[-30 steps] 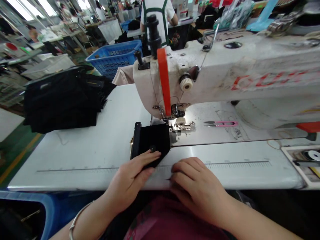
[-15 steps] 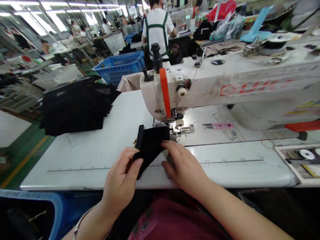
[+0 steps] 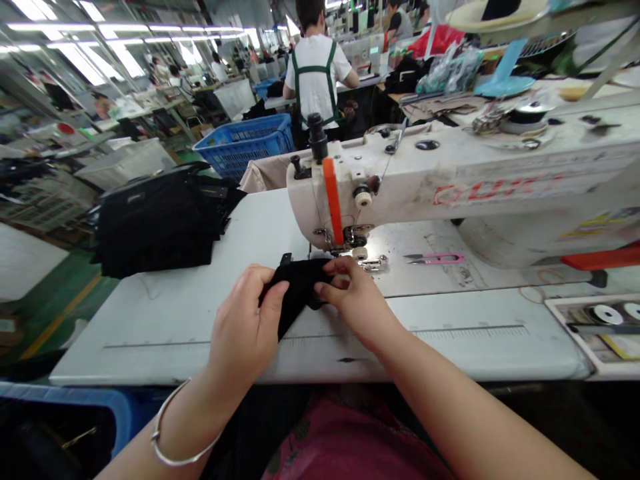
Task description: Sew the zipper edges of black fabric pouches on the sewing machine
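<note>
A piece of black fabric [image 3: 296, 288] is held between my two hands, just in front of the needle area of a white sewing machine [image 3: 390, 180]. My left hand [image 3: 249, 313] grips its left side, thumb on top and fingers curled behind. At the fabric's right edge, close to the presser foot [image 3: 345, 253], my right hand [image 3: 350, 293] pinches it between thumb and fingers. A dark strap end [image 3: 286, 259] sticks up at the fabric's upper left. Whether the far edge lies under the foot cannot be made out.
Pink-handled thread snips [image 3: 435, 258] lie on the machine bed. A pile of black fabric pieces [image 3: 155, 227] sits at the table's left. Beyond stand a blue basket [image 3: 245, 143] and a person [image 3: 315, 73]. A blue bin [image 3: 117, 407] is at lower left; a bobbin tray [image 3: 595, 320] at right.
My right hand has moved slightly up and left and now pinches the fabric's edge. My left hand has shifted up and round the fabric, covering most of the strap. The view has tilted slightly.
</note>
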The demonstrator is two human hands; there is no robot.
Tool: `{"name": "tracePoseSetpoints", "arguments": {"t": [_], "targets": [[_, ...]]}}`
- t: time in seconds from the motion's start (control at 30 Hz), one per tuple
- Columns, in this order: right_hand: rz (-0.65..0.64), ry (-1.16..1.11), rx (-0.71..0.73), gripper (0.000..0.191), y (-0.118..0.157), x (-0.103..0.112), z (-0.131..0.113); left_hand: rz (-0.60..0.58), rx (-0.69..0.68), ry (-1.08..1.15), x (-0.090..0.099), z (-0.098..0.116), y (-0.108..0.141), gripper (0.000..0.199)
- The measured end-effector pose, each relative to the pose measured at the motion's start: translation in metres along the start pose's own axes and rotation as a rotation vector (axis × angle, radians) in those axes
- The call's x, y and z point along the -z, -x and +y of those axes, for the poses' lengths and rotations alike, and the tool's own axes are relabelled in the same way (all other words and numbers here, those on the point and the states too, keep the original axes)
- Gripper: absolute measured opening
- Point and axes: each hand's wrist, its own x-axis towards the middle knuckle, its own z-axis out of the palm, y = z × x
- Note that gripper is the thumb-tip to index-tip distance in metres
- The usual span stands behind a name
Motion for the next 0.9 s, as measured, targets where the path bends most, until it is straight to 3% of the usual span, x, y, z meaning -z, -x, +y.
{"name": "tracePoseSetpoints", "arguments": {"t": [0.13,0.23,0.33,0.43,0.47,0.53,0.67,0.8,0.9], "targets": [[0.113,-0.147,-0.062,0.031,-0.002,-0.013,0.006,-0.005,0.032,0.011,0.0,0.004,-0.005,0.014],[0.098,-0.144,-0.088,0.036,-0.001,-0.008,0.003,0.003,0.011,0.01,0.002,0.004,-0.009,0.015],[-0.006,-0.089,-0.111,0.028,0.021,0.007,-0.004,-0.03,-0.053,0.016,0.006,0.002,-0.009,0.012],[-0.197,0.075,-0.161,0.016,0.062,0.022,-0.005,-0.169,-0.25,0.034,0.007,0.002,0.005,0.01],[-0.239,0.172,-0.122,0.016,0.077,0.025,-0.001,-0.224,-0.322,0.035,0.005,0.002,0.013,0.011],[-0.28,0.447,0.102,0.021,0.101,0.031,0.01,-0.343,-0.406,0.044,-0.003,0.005,0.032,0.015],[-0.244,0.945,0.63,0.024,0.118,0.039,0.035,-0.479,-0.352,0.14,-0.025,0.01,0.063,0.022],[-0.189,1.022,0.804,0.018,0.11,0.046,0.047,-0.411,-0.226,0.235,-0.038,0.009,0.073,0.017],[-0.188,1.01,0.85,0.017,0.105,0.051,0.049,-0.354,-0.135,0.323,-0.034,0.007,0.073,0.016]]}}
